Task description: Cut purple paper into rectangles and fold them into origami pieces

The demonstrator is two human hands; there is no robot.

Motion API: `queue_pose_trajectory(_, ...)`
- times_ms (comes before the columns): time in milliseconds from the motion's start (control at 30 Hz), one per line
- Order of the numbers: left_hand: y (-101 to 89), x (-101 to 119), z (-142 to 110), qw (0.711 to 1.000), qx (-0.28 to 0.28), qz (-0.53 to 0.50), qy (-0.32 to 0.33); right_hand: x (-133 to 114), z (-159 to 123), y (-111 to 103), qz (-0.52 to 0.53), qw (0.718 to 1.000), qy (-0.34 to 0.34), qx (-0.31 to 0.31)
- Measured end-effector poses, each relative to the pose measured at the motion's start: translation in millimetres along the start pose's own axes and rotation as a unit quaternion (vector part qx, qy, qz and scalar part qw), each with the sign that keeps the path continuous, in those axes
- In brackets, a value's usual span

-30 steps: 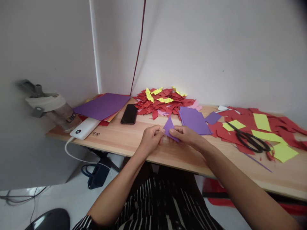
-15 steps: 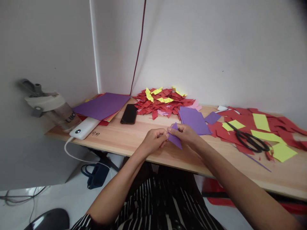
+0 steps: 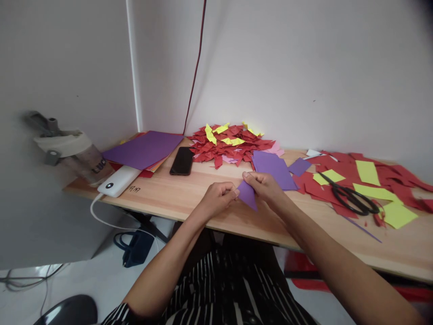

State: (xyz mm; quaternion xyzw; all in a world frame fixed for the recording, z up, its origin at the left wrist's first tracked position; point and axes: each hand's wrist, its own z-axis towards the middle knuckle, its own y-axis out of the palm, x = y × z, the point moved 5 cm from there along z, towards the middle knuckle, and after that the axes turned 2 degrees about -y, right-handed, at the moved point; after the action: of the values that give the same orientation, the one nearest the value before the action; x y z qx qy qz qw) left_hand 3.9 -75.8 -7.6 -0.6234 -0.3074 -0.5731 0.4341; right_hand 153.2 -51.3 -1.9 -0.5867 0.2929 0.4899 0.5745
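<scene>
A small folded purple paper piece (image 3: 248, 195) is held over the wooden table (image 3: 189, 198), near its front edge. My left hand (image 3: 216, 198) pinches its left corner with curled fingers. My right hand (image 3: 265, 186) grips its upper right edge between thumb and fingers. Just behind my right hand lies a stack of purple paper sheets (image 3: 275, 166). Further back sits a heap of folded red and yellow paper pieces (image 3: 232, 142).
A black phone (image 3: 182, 160), a white power bank (image 3: 118, 181) and large purple sheets (image 3: 145, 149) lie at the left. Black scissors (image 3: 352, 197) rest among red and yellow scraps (image 3: 375, 180) at the right. A bottle (image 3: 72, 151) lies at the table's left end.
The purple piece has been turned and folded from an upright triangle to a flatter shape pointing down. Both hands shifted slightly to the right and stayed on it.
</scene>
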Motion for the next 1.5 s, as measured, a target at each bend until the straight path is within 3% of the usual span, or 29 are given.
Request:
queue_pose_trajectory(167, -0.1, -1, 1, 1.000, -0.004, -0.016, 0.000, 2, 1, -1, 0.024, 1.000, 0.009, 0.003)
queue_pose_trajectory(367, -2.8, -2, 1, 0.999, 0.016, -0.034, 0.021, 6, 2, 10, 0.018, 0.997, 0.009, -0.077)
queue_pose_trajectory(700, -2.2, -3, 4, 1.000, 0.018, 0.007, 0.012, -3, -1, 6, -0.019, 0.999, -0.024, -0.011)
queue_pose_trajectory(867, -1.1, -1, 3, 1.000, 0.009, 0.010, 0.008, -1, -2, 6, 0.019, 1.000, 0.007, 0.005)
queue_pose_trajectory(1167, -1.7, -2, 1, 0.999, 0.008, -0.033, 0.010, 7, 2, 10, 0.051, 0.997, 0.023, -0.054)
queue_pose_trajectory(1500, -3.4, -4, 4, 0.999, 0.027, 0.024, 0.017, 5, 1, 11, 0.074, 0.996, -0.007, -0.041)
